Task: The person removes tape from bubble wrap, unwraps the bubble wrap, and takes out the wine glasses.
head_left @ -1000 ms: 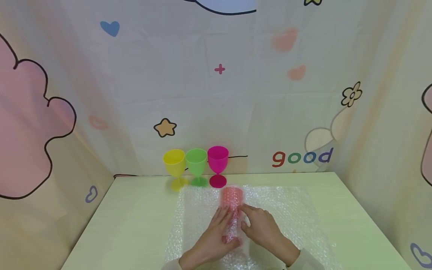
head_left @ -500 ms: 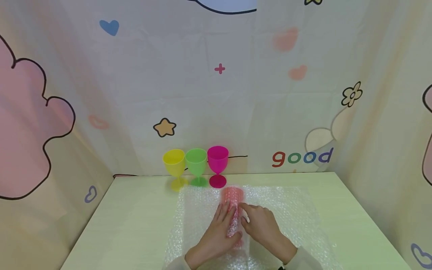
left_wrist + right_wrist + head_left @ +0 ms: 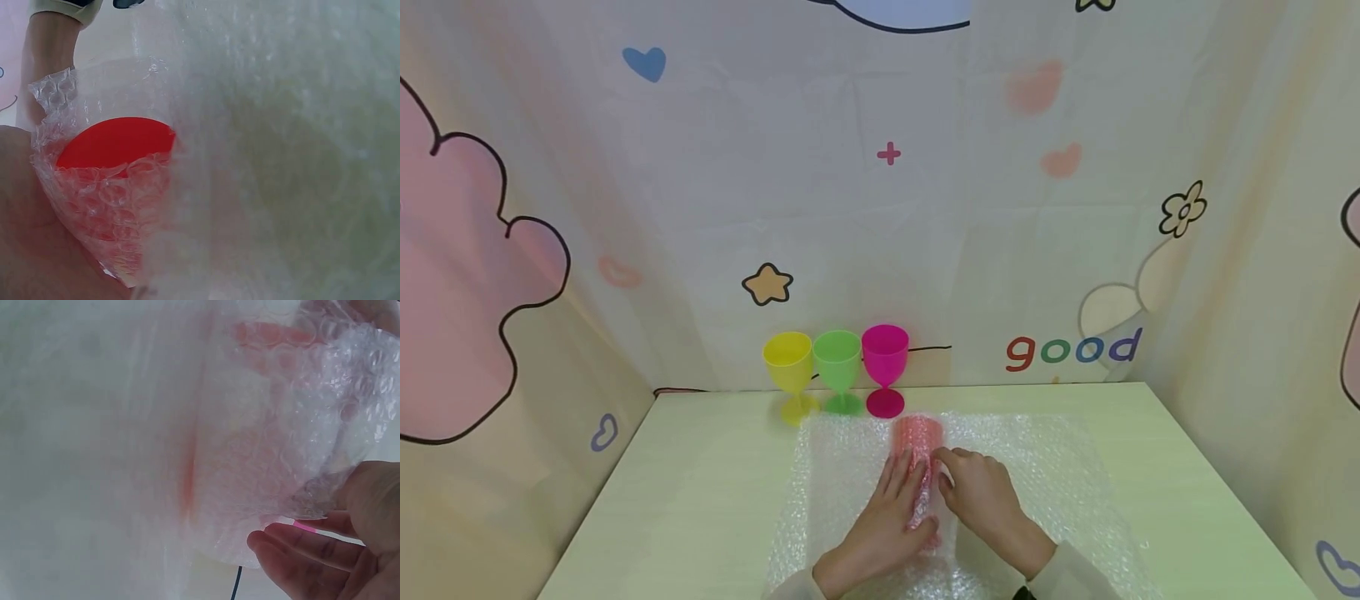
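Observation:
A bundle of bubble wrap (image 3: 917, 435) lies upright in the head view around a red thing. Its round red end (image 3: 119, 142) shows inside the wrap in the left wrist view and resembles a goblet's foot; the rest is blurred by the wrap. My left hand (image 3: 880, 523) rests on the bundle's left side, fingers straight, thumb across its near end. On the right side, my right hand (image 3: 985, 493) touches the bundle with index finger and thumb. The right wrist view shows fingers (image 3: 306, 550) stretched out loosely beside the wrap's edge.
Yellow (image 3: 788, 362), green (image 3: 837, 358) and magenta goblets (image 3: 885, 354) stand in a row at the table's back edge. A flat bubble wrap sheet (image 3: 1037, 467) spreads over the pale table (image 3: 677, 492). A printed curtain (image 3: 820, 183) closes off the back and sides.
My left hand has shifted slightly forward and to the right along the bundle, and its thumb covers more of the near end. My right hand has moved slightly forward. The goblets have not moved.

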A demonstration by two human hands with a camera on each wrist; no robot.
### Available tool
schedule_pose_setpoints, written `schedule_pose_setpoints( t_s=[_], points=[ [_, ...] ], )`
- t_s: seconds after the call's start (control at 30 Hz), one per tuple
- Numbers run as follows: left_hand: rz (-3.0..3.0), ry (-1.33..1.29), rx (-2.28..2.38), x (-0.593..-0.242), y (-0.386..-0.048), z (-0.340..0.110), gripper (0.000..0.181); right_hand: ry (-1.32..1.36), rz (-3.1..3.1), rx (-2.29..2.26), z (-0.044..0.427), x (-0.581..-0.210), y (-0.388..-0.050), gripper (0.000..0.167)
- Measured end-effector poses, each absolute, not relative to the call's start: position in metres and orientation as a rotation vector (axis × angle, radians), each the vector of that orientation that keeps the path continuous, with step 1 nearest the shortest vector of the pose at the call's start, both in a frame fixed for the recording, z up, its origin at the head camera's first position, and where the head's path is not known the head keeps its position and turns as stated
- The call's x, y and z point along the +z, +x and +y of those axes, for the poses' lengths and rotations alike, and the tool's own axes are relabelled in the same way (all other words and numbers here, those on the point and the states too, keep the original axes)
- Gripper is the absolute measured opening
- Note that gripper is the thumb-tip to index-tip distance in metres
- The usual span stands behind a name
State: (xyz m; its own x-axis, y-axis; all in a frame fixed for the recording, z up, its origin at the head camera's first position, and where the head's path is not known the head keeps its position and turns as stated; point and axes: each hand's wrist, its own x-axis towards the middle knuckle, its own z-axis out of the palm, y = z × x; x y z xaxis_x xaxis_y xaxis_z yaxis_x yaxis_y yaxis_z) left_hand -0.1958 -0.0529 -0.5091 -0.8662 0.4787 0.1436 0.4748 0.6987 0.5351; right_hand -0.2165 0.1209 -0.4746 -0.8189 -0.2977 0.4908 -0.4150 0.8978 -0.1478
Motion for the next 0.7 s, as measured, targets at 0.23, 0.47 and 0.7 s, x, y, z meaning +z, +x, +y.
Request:
schedule_pose_setpoints(
  t_s=[0.23, 0.47, 0.7],
  points=[
    [2.873, 0.81, 0.919, -0.5109, -0.1964, -0.054, 0.077, 0.499, -2.593, 0.368, 0.1183, -0.475, -0.2192, 0.025],
    [2.863, 0.812, 0.928, -0.5146, -0.1978, -0.055, 0.078, 0.498, -2.551, 0.341, 0.116, -0.4761, -0.2213, 0.027],
    [2.861, 0.8, 0.926, -0.5165, -0.198, -0.0561, 0.079, 0.532, -2.529, 0.319, 0.1148, -0.4781, -0.2245, 0.012]
  ],
)
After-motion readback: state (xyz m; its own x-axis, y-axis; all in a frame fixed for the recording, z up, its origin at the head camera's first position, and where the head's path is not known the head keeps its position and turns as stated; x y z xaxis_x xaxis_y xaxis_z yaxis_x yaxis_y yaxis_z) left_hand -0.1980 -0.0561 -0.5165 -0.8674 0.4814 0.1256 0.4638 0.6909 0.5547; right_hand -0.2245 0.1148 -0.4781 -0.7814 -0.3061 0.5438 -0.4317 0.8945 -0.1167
